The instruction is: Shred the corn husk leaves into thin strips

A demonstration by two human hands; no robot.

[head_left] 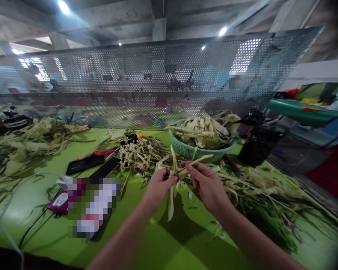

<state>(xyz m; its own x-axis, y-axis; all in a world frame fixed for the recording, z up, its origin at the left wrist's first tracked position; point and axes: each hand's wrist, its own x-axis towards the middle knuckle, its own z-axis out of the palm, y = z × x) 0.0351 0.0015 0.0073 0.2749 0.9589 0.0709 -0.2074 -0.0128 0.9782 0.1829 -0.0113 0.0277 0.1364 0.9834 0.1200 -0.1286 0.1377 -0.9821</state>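
Pale husk strips [174, 165], crossed, splaying outward

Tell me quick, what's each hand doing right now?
Left hand: closed, holding a bundle of long, pale, dry plant strips.
Right hand: closed, pinching at that bundle; anything else held can't be told.

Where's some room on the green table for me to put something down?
At the front, bare green table lies between the left forearm and right forearm, and between the left forearm and the blurred pale item. It's crowded beyond the left hand and right hand with dry stalks and a basket; far left with dry leaves; right with green strands.
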